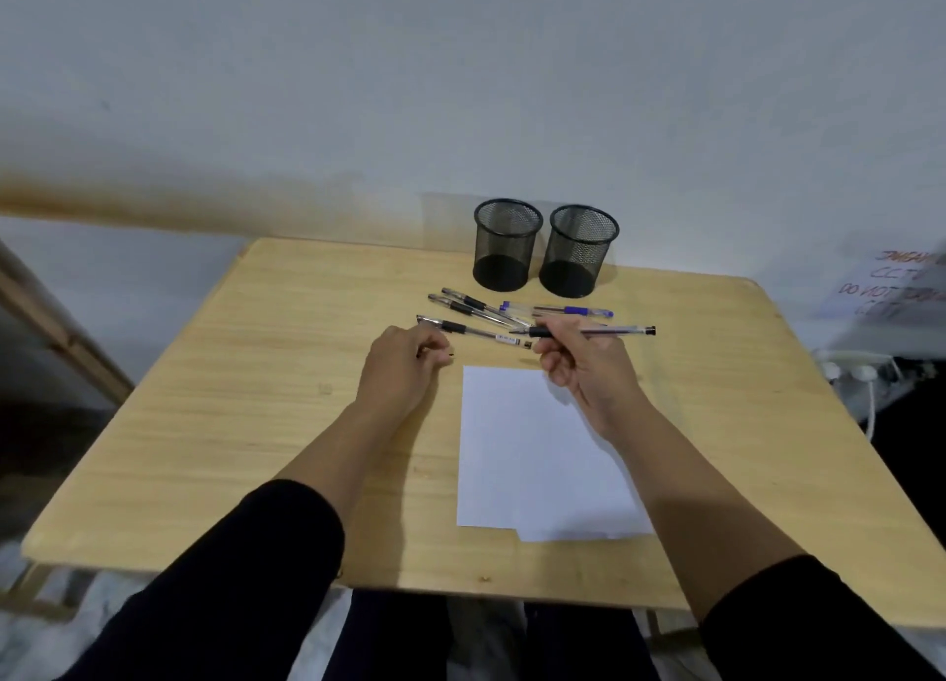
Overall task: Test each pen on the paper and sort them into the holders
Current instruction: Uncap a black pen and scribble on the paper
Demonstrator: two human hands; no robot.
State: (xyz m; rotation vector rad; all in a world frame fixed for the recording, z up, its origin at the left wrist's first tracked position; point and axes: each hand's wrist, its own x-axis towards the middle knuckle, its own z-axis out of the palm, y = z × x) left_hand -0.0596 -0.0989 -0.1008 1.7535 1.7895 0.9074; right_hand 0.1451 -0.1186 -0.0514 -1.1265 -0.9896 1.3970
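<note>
My right hand (578, 368) grips a clear pen with a black grip (614, 330), held level above the top edge of the white paper (532, 455), its bare tip pointing left. My left hand (404, 363) is closed on a small dark pen cap (450, 355) just left of the paper. Several capped pens lie between the hands and the holders: a black one (476, 330) nearest, two black ones (473, 304) behind it, and a blue one (568, 311). Two black mesh holders (507, 242) (578, 248) stand side by side at the back, both showing nothing inside.
The wooden table (286, 424) has its front edge close to my body. A wall rises right behind the holders. To the right, off the table, are a power strip with white plugs (855, 368) and a handwritten note (890, 283).
</note>
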